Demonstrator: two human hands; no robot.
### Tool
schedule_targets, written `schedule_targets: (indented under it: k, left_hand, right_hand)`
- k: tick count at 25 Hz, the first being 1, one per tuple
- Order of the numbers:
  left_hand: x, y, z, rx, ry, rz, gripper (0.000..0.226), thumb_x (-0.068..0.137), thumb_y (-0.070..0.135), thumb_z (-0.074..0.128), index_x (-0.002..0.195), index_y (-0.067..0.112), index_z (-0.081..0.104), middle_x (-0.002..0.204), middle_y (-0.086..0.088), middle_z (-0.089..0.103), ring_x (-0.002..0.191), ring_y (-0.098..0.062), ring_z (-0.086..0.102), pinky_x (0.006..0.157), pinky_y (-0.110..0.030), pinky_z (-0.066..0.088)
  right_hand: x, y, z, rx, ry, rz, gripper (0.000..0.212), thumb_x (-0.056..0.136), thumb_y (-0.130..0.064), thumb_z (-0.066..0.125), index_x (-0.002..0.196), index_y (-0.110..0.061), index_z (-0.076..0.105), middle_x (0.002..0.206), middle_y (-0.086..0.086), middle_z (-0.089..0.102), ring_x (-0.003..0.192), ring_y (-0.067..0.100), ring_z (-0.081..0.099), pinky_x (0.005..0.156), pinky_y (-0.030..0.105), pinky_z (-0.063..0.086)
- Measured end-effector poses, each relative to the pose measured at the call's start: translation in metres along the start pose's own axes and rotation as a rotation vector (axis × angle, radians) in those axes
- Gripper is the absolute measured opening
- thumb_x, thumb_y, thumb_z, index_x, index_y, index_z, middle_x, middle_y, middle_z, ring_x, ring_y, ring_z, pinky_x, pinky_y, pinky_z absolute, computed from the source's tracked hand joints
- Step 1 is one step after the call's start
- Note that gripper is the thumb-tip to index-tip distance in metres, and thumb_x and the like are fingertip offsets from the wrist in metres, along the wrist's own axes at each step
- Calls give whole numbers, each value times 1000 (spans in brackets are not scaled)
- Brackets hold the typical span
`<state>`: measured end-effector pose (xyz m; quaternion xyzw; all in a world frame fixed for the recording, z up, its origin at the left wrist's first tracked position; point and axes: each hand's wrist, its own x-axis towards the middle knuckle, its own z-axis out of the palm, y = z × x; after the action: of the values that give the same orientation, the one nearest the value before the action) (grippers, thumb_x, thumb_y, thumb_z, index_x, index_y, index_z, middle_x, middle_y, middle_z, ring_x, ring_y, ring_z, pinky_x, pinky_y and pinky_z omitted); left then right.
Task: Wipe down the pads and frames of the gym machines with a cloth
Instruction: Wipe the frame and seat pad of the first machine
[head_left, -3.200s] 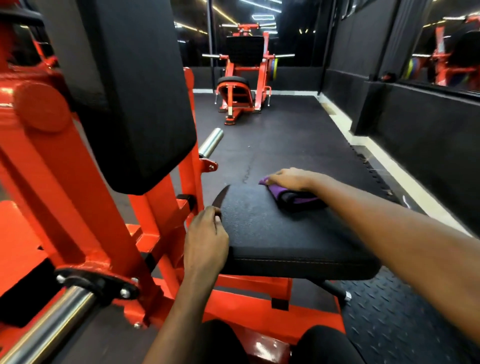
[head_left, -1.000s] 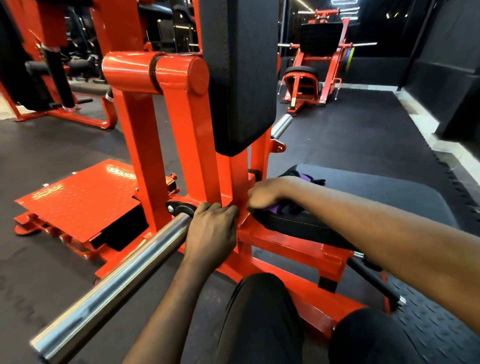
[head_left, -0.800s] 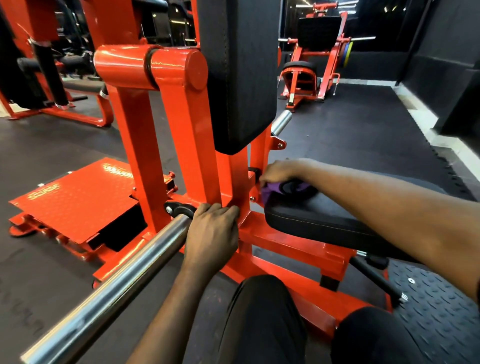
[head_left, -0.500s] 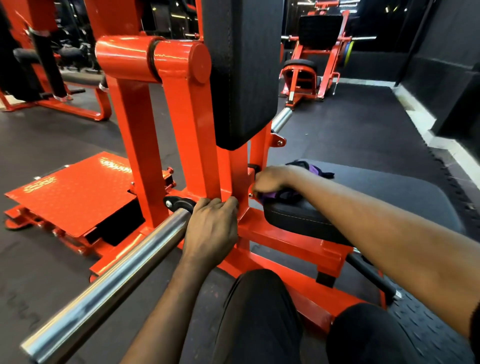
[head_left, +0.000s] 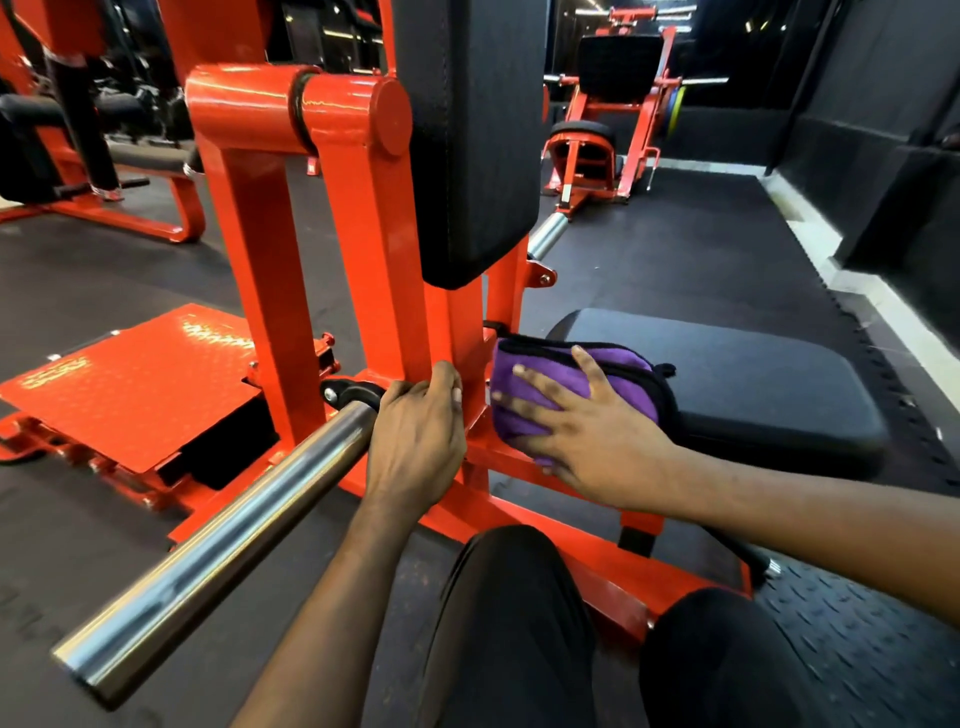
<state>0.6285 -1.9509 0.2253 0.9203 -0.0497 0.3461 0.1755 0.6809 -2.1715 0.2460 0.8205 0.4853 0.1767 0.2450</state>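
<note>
Bracing on the glossy orange steel frame (head_left: 358, 234), the left hand (head_left: 415, 441) curls round its upright's base. The folded purple black-edged cloth (head_left: 524, 384) covers the end of the black padded seat (head_left: 753, 374) (frame side), pressed by the right hand (head_left: 602, 447), fingers flat and spread. Judged mid-task: frame wiping probably left.

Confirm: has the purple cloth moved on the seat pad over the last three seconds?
Yes. The purple cloth went from the seat pad's top surface to its end beside the orange upright, under the right hand.
</note>
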Motion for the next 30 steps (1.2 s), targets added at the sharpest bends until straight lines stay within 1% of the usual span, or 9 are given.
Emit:
schedule_targets:
  k: [3, 6, 10, 13, 17, 20, 22, 26, 30]
  left_hand:
    - [2, 5, 6, 55, 26, -36, 9, 97, 16, 37, 98, 15, 46, 66, -4, 64, 69, -29, 62, 78, -40, 35]
    - [2, 9, 7, 94, 34, -40, 11, 94, 15, 37, 97, 13, 48, 64, -6, 64, 67, -31, 62, 78, -40, 36]
    - [1, 12, 4, 126, 50, -68, 15, 92, 16, 35, 95, 11, 49, 61, -10, 63, 64, -33, 62, 79, -41, 37]
    - [-4, 13, 0, 164, 69, -75, 18, 90, 16, 34, 96, 11, 50, 58, -9, 61, 60, -33, 61, 79, -42, 39]
    - [-7, 17, -4, 197, 69, -76, 14, 90, 14, 40, 95, 10, 53, 57, -6, 59, 57, -28, 59, 78, -40, 40]
    - [-8, 18, -3, 206, 87, -78, 14, 89, 15, 40, 93, 11, 53, 58, -7, 60, 58, -29, 60, 78, -40, 40]
    - [-7, 16, -1, 208, 92, -74, 18, 87, 17, 37, 91, 11, 53, 57, -8, 59, 59, -31, 59, 77, -42, 40]
    - [-7, 16, 1, 243, 107, -63, 18, 86, 15, 40, 92, 9, 55, 56, -8, 58, 60, -30, 58, 78, -41, 40]
    - [-9, 12, 5, 230, 100, -69, 12, 89, 14, 42, 93, 11, 53, 58, -7, 58, 62, -29, 58, 81, -41, 39]
  right_hand:
    - [43, -5, -9, 55, -167, 219, 50, 98, -45, 49, 148, -43, 44, 170, 2, 4, 154, 39, -5, 109, 80, 11]
    - [77, -16, -15, -28, -296, 331, 45, 103, -42, 40, 147, -35, 48, 167, 7, 19, 151, 45, 11, 107, 79, 22]
    - [20, -26, -2, -76, -125, 308, 46, 100, -35, 45, 146, -40, 48, 169, 2, 13, 152, 41, 13, 110, 71, 22]
    - [-36, -26, 1, -73, 85, 323, 57, 89, -27, 55, 143, -44, 51, 168, -1, 16, 149, 39, 27, 107, 66, 30]
    - [-59, -20, 0, -13, 68, 373, 70, 80, -27, 74, 143, -45, 50, 168, 1, 18, 146, 40, 25, 100, 65, 35]
    - [-16, -25, -7, 13, -31, 316, 65, 95, -39, 57, 154, -46, 30, 169, 3, -12, 153, 41, -5, 110, 72, 13]
    - [18, -34, -10, 0, -107, 321, 59, 101, -41, 46, 157, -41, 26, 167, 5, -20, 152, 41, -17, 111, 77, 5]
    - [17, -43, 1, -34, -83, 367, 56, 103, -33, 43, 157, -35, 29, 168, 6, -17, 154, 39, -12, 114, 75, 6]
    - [-38, -39, 21, -75, 111, 378, 72, 88, -15, 43, 155, -41, 32, 170, 1, -8, 156, 33, -1, 116, 67, 16]
